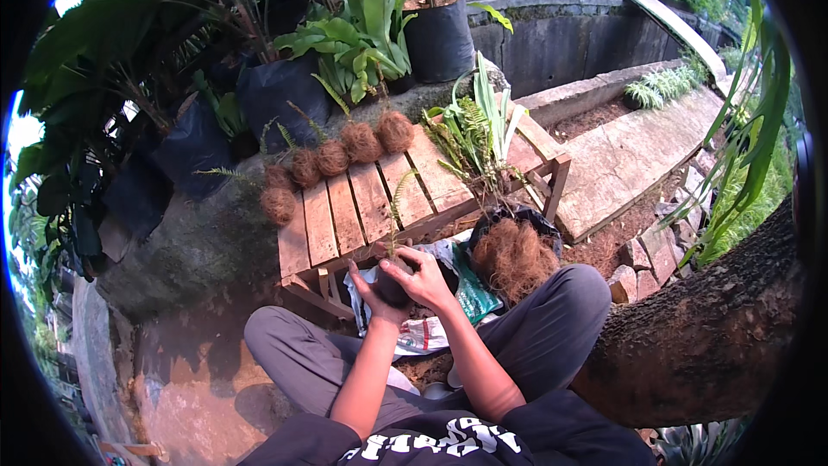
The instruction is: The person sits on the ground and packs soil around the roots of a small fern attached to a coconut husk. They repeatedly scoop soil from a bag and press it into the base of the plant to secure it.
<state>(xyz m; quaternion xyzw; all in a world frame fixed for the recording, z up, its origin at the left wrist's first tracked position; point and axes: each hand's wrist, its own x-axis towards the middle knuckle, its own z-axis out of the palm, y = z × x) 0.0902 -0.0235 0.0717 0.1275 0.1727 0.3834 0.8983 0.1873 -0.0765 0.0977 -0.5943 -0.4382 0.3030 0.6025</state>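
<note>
Both of my hands cup a dark ball of soil above a plastic sack, between my bent knees. My left hand supports the ball from the left and below. Over its top and right side lie the fingers of my right hand. A thin fern frond rises from the ball; its base is partly hidden by my fingers. Below, the open white and green sack bears printing and has dark material inside. To its right, a black bag bulges with brown coconut fibre.
A slatted wooden table stands ahead, with several fibre-wrapped plant balls along its far left edge. Loose fern plants lie at its right end. Potted plants line the back. A thick tree trunk crosses at my right.
</note>
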